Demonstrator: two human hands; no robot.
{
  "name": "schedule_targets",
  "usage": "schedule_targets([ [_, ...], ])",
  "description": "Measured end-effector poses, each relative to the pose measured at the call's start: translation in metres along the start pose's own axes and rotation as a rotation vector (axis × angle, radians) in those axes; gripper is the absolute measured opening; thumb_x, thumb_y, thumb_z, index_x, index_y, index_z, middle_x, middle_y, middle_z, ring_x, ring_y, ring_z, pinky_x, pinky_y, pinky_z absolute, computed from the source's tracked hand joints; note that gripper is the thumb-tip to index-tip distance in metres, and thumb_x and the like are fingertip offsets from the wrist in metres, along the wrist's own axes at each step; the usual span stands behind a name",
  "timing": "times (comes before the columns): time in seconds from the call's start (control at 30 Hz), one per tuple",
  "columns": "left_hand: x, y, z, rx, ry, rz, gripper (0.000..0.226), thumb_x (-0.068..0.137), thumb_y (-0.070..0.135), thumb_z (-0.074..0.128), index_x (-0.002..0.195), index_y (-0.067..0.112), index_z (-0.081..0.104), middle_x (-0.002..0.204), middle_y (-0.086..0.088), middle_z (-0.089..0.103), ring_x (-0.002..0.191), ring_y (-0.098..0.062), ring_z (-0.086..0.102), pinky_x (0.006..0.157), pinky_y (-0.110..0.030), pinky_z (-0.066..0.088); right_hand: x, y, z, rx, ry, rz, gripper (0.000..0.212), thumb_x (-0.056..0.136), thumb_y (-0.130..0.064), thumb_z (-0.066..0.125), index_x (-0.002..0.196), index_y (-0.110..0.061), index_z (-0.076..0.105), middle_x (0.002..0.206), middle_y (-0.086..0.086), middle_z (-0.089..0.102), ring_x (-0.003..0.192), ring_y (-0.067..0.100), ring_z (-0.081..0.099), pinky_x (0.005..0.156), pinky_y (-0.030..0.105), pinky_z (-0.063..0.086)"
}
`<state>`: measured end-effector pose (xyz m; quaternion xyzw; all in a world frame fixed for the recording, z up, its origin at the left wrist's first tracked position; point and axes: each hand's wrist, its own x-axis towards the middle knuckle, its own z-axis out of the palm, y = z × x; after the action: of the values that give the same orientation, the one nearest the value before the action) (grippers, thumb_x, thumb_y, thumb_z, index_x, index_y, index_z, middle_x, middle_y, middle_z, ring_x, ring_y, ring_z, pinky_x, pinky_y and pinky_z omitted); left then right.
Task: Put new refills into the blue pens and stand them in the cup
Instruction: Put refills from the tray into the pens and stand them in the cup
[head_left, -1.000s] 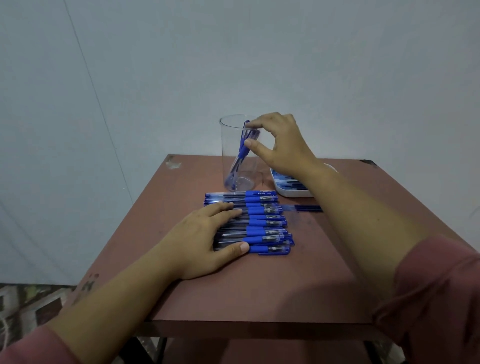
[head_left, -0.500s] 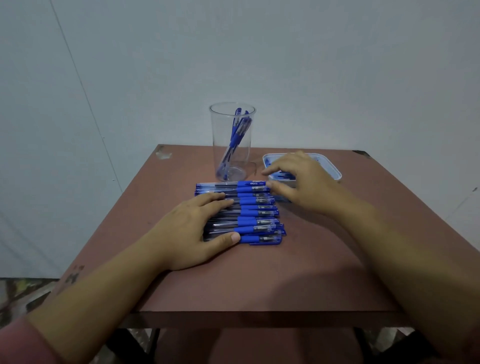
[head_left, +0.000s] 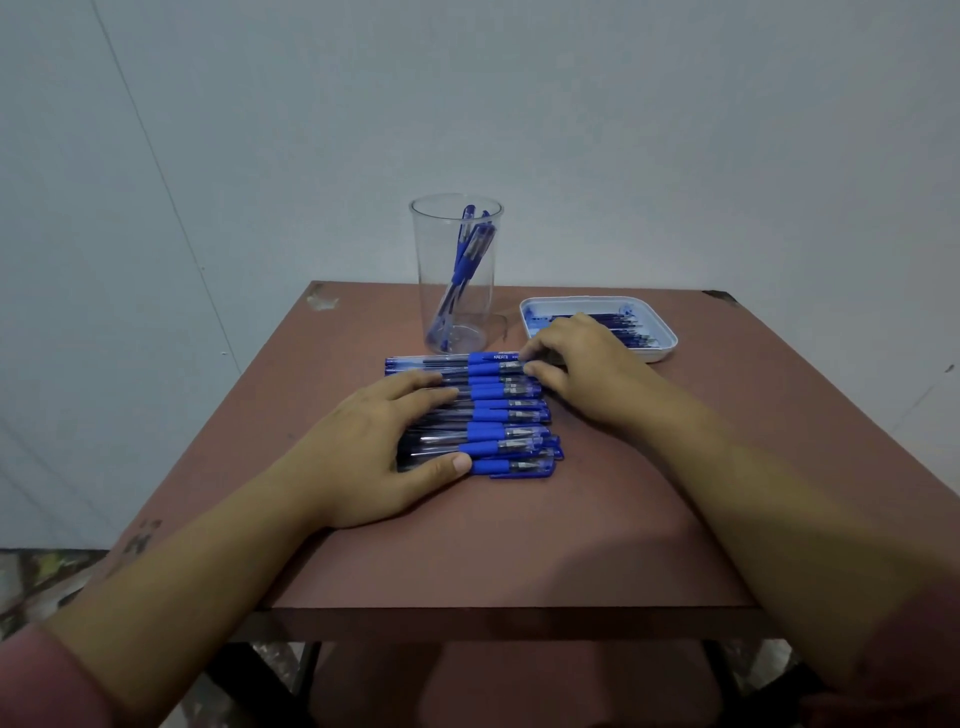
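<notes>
The right hand (head_left: 582, 364) pinches the end of the farthest blue transparent pen (head_left: 483, 358). The left hand (head_left: 374, 447) lies open and flat on the row of blue pens (head_left: 501, 421) at the middle of the brown tabletop (head_left: 519, 545). I think a shallow pinch may slip, or a quick lift may hit the tall clear plastic cup (head_left: 452, 312) just behind.

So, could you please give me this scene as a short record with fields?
Table: brown square tabletop
Cup: clear plastic cup at the back, a few blue pens leaning inside
Tray: white shallow tray at the right, dark refills in it
Pen row: blue-grip pens lying side by side mid-table
Left hand: flat on the row
Right hand: fingertips at the end of the farthest pen, grip unclear
</notes>
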<state>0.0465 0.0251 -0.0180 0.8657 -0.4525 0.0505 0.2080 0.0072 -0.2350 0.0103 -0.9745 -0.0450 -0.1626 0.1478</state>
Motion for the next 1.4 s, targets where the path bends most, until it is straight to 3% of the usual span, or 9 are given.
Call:
schedule_targets([
  [0.13,0.007,0.004,-0.008,0.092,0.16,0.095,0.073,0.086,0.071,0.043,0.142,0.026,0.047,0.15,0.002,0.041,0.141,-0.016,0.033,0.115,-0.041,0.029,-0.007,-0.006,-0.012,0.143,0.048,0.047,0.01,0.095,-0.02,0.058,0.099,-0.023,0.066,0.088,-0.019,0.058,0.081,-0.003,0.052,0.068,0.005,0.037],
  [0.27,0.027,0.014,-0.023,0.164,0.257,0.147,0.058,0.088,0.06,0.047,0.134,0.025,0.055,0.139,0.0,0.053,0.129,-0.019,0.048,0.107,-0.035,0.036,-0.017,-0.007,-0.031,0.257,0.061,0.056,0.012,0.094,-0.021,0.06,0.091,-0.032,0.062,0.082,-0.019,0.062,0.076,-0.011,0.054,0.066,0.004,0.039],
  [0.37,0.044,0.02,-0.026,0.195,0.232,0.174,0.047,0.088,0.047,0.055,0.13,0.027,0.059,0.127,0.007,0.062,0.113,-0.012,0.059,0.093,-0.024,0.042,-0.025,-0.006,-0.039,0.319,0.048,0.036,0.013,0.094,-0.021,0.061,0.089,-0.033,0.062,0.08,-0.016,0.063,0.072,-0.005,0.055,0.065,0.006,0.04],
  [0.53,0.062,0.023,-0.016,0.081,0.185,0.147,0.031,0.089,0.032,0.067,0.12,0.035,0.066,0.103,0.012,0.072,0.087,-0.009,0.067,0.075,-0.03,0.055,-0.035,-0.001,-0.009,0.393,0.131,0.033,0.017,0.092,-0.02,0.064,0.09,-0.036,0.061,0.08,-0.011,0.065,0.069,0.005,0.056,0.065,0.012,0.044],
  [0.73,0.064,0.014,-0.001,-0.152,0.187,0.081,0.029,0.092,0.03,0.062,0.119,0.042,0.063,0.111,0.02,0.067,0.089,0.004,0.058,0.076,-0.023,0.049,-0.029,0.002,0.005,0.492,0.198,-0.002,0.017,0.091,-0.024,0.066,0.093,-0.04,0.06,0.084,-0.007,0.066,0.077,0.012,0.061,0.071,0.022,0.05],
  [0.87,0.059,0.011,0.006,-0.156,0.202,0.058,0.029,0.095,0.03,0.058,0.12,0.045,0.059,0.112,0.021,0.064,0.093,-0.001,0.059,0.079,-0.032,0.052,-0.028,-0.002,0.006,0.513,0.208,-0.029,0.009,0.091,-0.023,0.066,0.098,-0.028,0.068,0.081,-0.01,0.067,0.075,0.006,0.062,0.069,0.016,0.046],
  [1.03,0.054,0.01,0.011,-0.137,0.175,0.053,0.031,0.096,0.029,0.056,0.122,0.047,0.057,0.107,0.019,0.064,0.093,-0.004,0.059,0.079,-0.038,0.053,-0.027,-0.005,0.007,0.545,0.165,-0.01,0.007,0.09,-0.03,0.065,0.094,-0.03,0.071,0.083,-0.004,0.072,0.078,0.017,0.067,0.074,0.036,0.053],
  [1.2,0.056,0.012,0.009,-0.215,0.1,0.022,0.033,0.097,0.03,0.053,0.123,0.05,0.057,0.107,0.023,0.065,0.092,0.0,0.059,0.079,-0.033,0.053,-0.027,-0.004,0.009,0.476,0.219,-0.027,0.009,0.091,-0.021,0.065,0.09,-0.029,0.068,0.084,-0.011,0.071,0.079,0.006,0.066,0.07,0.019,0.051],
  [1.4,0.053,0.015,0.004,-0.298,0.015,0.026,0.033,0.098,0.03,0.05,0.12,0.054,0.057,0.08,0.017,0.067,0.069,-0.009,0.06,0.068,-0.037,0.053,-0.032,-0.003,0.007,0.36,0.264,-0.124,0.011,0.091,-0.022,0.062,0.095,-0.018,0.072,0.083,-0.008,0.07,0.078,0.008,0.064,0.066,0.027,0.05],
])
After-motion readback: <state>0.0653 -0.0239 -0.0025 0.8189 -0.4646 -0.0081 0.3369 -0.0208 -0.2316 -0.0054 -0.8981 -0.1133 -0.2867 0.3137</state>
